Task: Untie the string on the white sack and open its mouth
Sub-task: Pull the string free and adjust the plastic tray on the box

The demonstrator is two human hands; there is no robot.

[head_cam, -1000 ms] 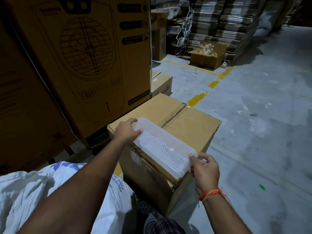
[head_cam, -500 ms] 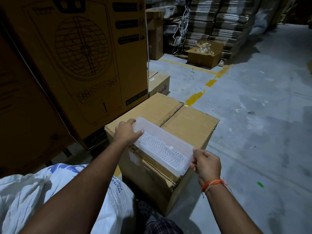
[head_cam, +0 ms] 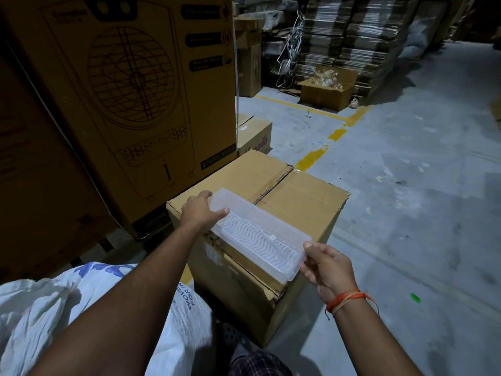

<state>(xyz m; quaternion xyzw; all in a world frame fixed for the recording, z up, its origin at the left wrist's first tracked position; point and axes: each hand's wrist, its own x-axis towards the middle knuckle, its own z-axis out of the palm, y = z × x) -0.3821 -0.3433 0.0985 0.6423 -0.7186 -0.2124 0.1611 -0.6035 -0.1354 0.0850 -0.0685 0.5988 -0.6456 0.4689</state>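
Observation:
The white sack, with blue print, lies at the lower left, partly under my left forearm; its string and mouth are not visible. A long clear plastic tray with a ribbed bottom lies on top of a cardboard box. My left hand grips the tray's far left end, thumb over its rim. My right hand pinches the tray's near right end, which juts past the box's edge.
A tall carton printed with a fan stands left of the box. A smaller carton sits behind it. Stacked flat cardboard and an open box stand at the back. Grey concrete floor stretches right.
The tray sits slightly further onto the box. My right hand has shifted from under the tray's end to pinching its corner. The camera has dipped a little.

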